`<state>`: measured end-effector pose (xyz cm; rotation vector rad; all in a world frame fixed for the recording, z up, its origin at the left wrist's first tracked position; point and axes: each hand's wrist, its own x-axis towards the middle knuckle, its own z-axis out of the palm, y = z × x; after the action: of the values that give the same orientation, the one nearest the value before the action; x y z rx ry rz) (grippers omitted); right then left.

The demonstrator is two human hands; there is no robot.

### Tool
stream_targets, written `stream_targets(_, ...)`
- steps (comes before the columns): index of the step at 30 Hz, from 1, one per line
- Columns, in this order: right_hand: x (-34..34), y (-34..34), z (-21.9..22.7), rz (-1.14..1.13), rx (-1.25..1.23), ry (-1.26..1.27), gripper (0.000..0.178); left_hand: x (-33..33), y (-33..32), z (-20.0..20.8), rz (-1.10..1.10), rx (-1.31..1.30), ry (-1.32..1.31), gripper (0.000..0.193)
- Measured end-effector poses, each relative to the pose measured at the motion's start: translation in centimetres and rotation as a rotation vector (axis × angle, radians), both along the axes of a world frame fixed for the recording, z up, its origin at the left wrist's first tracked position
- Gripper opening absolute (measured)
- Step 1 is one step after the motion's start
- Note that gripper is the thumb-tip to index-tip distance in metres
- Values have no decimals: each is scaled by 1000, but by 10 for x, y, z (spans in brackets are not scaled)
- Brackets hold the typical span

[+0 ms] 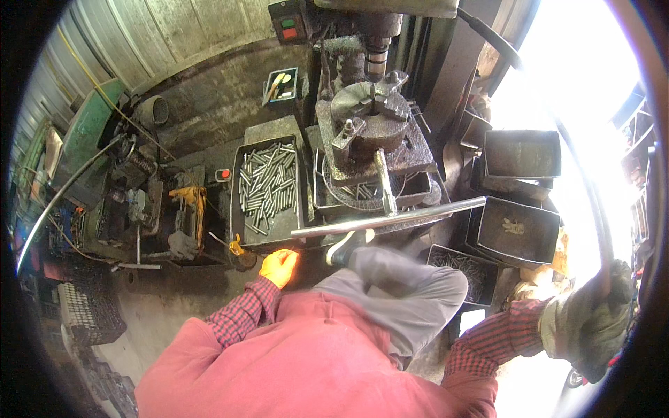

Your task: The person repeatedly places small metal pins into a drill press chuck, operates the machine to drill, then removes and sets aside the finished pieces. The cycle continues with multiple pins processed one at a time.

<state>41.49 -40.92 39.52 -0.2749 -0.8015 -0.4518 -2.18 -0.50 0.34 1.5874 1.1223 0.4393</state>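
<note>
My left hand (280, 268), in an orange glove, is closed with its fingers curled, just in front of a metal tray (279, 237). Whatever its fingers may hold is hidden. Many short metal pins (268, 181) lie heaped in that tray. My right hand (589, 324), in a pale work glove, is far out to the right, closed around the lower end of a long curved lever (582, 160). To the tray's right is a drill press with a jawed chuck (369, 111) under its spindle (377, 56). A long metal bar (390, 221) runs crosswise in front, meeting a shorter handle (385, 182) from the chuck.
Metal bins (523, 153) stand at the right, one with a pale glove (513, 226) inside. Dark metal shavings fill a lower bin (460, 265). A second machine (136, 202) with a yellow cloth (189, 198) stands left. A switch box (287, 24) hangs above.
</note>
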Motion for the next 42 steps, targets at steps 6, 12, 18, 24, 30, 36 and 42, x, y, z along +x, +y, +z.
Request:
stream_targets(6,6,-3,17,3,-25,-9,45,-6,-2,-14,46,-77,-30,18)
stream_targets(12,9,0,26,0,-37,-15,45,-13,-1,-34,12,6,28,18)
stream_targets(18,12,1,35,3,-33,-20,46,-14,2,-35,8,16,62,23)
stream_targets(24,16,1,44,4,-39,-30,47,-10,1,-17,49,-70,72,27)
stream_targets(30,18,2,51,-10,-49,-19,47,4,31,31,188,-117,-126,20)
stream_targets(36,22,2,53,-21,-63,6,48,46,54,108,40,225,-249,32)
stream_targets(42,28,10,50,-56,-123,86,49,99,42,173,-573,458,-78,51)
